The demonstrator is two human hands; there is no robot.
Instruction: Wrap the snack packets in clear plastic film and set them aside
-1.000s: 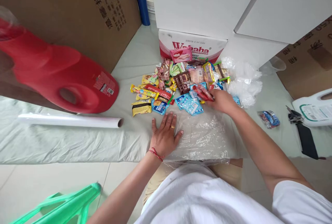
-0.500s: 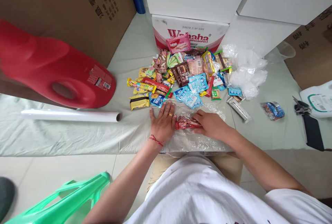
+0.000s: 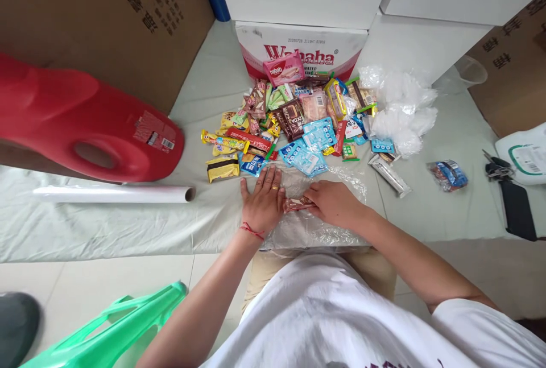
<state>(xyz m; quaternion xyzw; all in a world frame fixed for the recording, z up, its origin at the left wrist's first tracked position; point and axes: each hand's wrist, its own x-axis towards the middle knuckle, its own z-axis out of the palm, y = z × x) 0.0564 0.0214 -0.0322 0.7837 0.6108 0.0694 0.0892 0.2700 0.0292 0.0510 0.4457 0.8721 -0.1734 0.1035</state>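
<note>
My left hand point(image 3: 261, 202) lies flat with fingers spread on clear plastic film point(image 3: 294, 232) at the table's front, its thumb beside a red-brown wrapped snack point(image 3: 296, 203). My right hand point(image 3: 335, 203) has its fingers curled over the right end of that snack, which lies on the film. The fingers hide part of the snack, so I cannot tell whether it is one packet or more. Just beyond my hands is a heap of small snack packets, among them light blue packets point(image 3: 319, 133), a brown cocoa packet point(image 3: 291, 119) and a yellow packet point(image 3: 223, 168).
A roll of plastic film point(image 3: 115, 194) and a large red jug point(image 3: 128, 140) lie on the left. A Wahaha carton point(image 3: 307, 44) stands behind the heap. Crumpled clear bags point(image 3: 401, 109), a silver-wrapped bar point(image 3: 389, 175), keys point(image 3: 498, 168) and a black phone-like object point(image 3: 517, 209) are on the right.
The snack under my right hand now shows a brown side instead of bright red, and less of it is visible. My right hand has shifted slightly left. The camera view has tilted a little.
</note>
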